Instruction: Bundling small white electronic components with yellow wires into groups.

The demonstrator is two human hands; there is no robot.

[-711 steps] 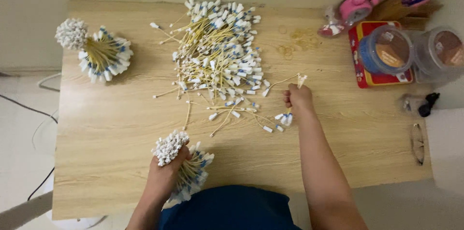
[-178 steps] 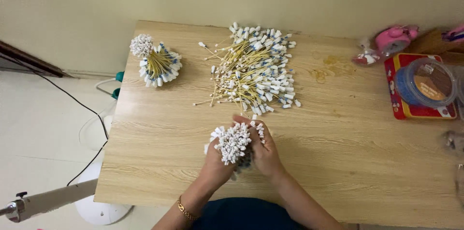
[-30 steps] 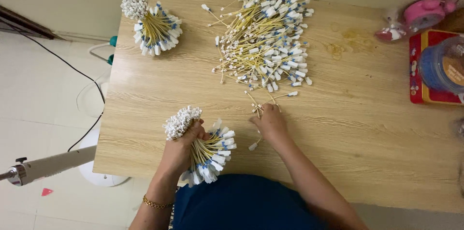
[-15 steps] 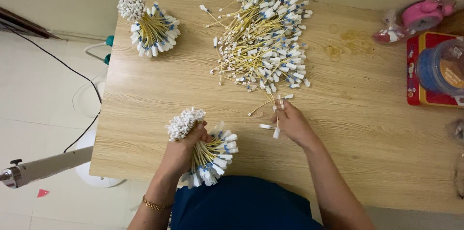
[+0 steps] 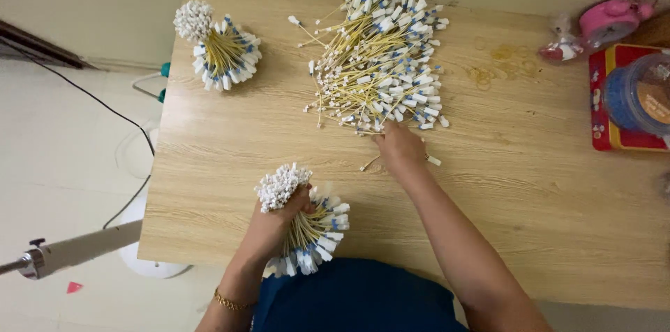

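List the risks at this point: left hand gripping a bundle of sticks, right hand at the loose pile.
1. The bundle in the left hand fans out wide below the grip near the table edge; a looser grip could drop sticks to the floor.
2. The right hand reaches into a tangled loose pile; pulling one could drag others out.
3. Stray sticks beside that hand could be swept away by the forearm.

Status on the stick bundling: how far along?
Done: one finished bundle lies at the table's far left corner. In hand: left hand grips a second bundle; right hand picks at the loose pile. Left: most of that pile.
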